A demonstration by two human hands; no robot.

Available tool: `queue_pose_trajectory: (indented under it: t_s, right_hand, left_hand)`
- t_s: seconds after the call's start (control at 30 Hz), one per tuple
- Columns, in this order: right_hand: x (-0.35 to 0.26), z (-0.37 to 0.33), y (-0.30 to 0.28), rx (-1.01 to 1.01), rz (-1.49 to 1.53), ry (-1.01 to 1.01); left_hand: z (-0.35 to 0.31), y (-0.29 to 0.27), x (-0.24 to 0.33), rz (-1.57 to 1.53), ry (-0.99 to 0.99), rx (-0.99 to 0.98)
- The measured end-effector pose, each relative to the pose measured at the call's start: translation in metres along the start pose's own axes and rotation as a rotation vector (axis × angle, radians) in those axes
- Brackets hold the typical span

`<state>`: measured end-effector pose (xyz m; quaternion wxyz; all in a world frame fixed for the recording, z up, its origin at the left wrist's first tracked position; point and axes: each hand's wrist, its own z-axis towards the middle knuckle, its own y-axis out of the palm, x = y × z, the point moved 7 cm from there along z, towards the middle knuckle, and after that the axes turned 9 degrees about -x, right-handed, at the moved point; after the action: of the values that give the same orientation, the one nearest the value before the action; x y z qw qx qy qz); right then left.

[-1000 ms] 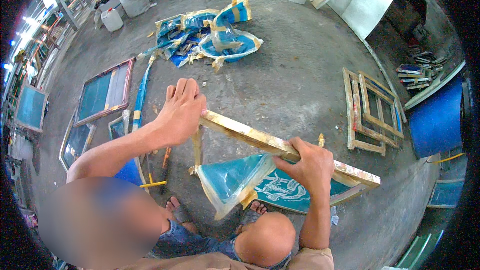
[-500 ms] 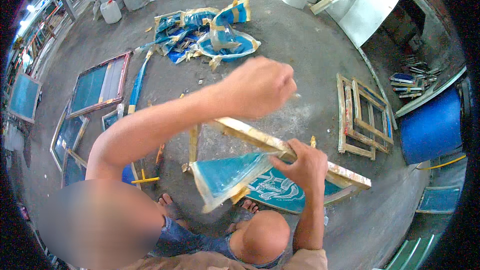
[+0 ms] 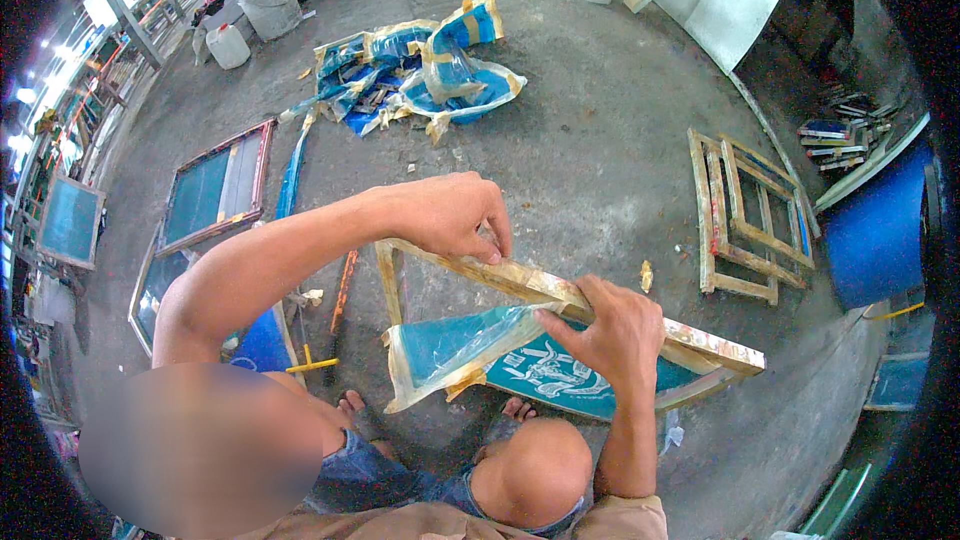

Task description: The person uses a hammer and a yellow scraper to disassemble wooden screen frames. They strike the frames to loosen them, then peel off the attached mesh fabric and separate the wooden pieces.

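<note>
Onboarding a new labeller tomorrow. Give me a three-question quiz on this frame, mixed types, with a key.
1. True or false: both hands touch the wooden frame.
2. What lies crumpled on the floor beyond the hands?
A. a heap of blue sheeting
B. a coil of rope
C. a stack of bricks
3. Fill in: the blue mesh is peeled loose at the frame's ____ corner as the picture shows it (near-left or far-right).

Key
1. True: the left hand presses on the top rail, and the right hand grips the same rail further along.
2. A, the blue sheeting.
3. near-left
</note>
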<state>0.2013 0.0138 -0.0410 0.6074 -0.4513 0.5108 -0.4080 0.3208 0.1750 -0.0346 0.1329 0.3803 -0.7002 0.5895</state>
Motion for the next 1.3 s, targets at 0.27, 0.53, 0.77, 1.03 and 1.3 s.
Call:
queue_pose_trajectory:
  t_s: [0.27, 0.53, 0.77, 1.03, 1.3]
  right_hand:
    - [0.000, 0.000, -0.004, 0.070, 0.017, -0.029]
    - [0.000, 0.001, -0.002, 0.068, -0.014, -0.030]
    - [0.001, 0.001, -0.004, 0.086, 0.020, -0.032]
    - [0.002, 0.000, -0.004, 0.082, 0.008, -0.008]
    - [0.001, 0.001, -0.002, 0.081, -0.021, -0.022]
  left_hand:
    - [-0.007, 0.003, 0.008, 0.018, -0.309, 0.150]
    - [-0.008, 0.020, 0.013, 0.343, -0.269, 0.240]
    - [-0.026, -0.013, 0.009, 0.092, 0.035, 0.157]
    - [-0.033, 0.006, 0.016, 0.212, 0.154, 0.079]
    - [-0.008, 0.022, 0.010, 0.430, 0.124, 0.160]
